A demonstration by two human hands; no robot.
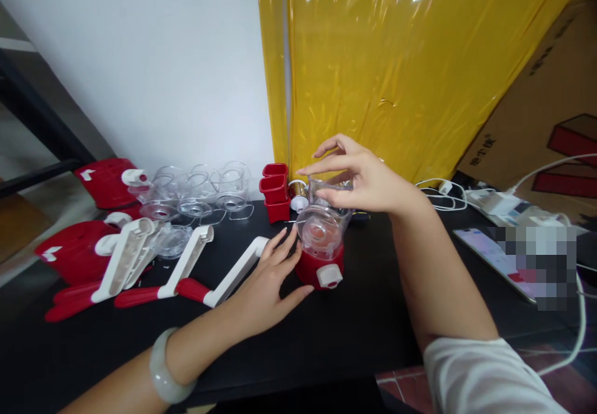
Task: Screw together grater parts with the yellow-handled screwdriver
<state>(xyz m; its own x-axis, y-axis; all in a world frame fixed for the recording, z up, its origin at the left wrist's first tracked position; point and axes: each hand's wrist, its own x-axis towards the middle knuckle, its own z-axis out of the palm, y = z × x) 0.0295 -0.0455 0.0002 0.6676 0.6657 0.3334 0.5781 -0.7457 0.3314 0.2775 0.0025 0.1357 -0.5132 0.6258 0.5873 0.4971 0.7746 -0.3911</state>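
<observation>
In front of me a clear plastic grater housing [320, 230] sits on a red base [308, 270] with a white knob [329, 275]. My right hand [357, 174] is curled around the upper chute of the housing, thumb on the near side and fingers bent over the top. At the housing's left side is my left hand [275, 277], its fingers stretched and spread, the fingertips at the clear rim and the thumb near the red base. Just behind lies a metal grater drum [298, 195] with a white end, beside stacked red pushers [275, 193].
White crank handles with red grips [186, 265] lie to the left. Red bases [77, 251] and several clear housings [196, 190] stand behind them. A phone [494, 262], white cables [581, 321] and a carton [536, 91] are at right. Yellow plastic sheeting [396, 59] hangs behind.
</observation>
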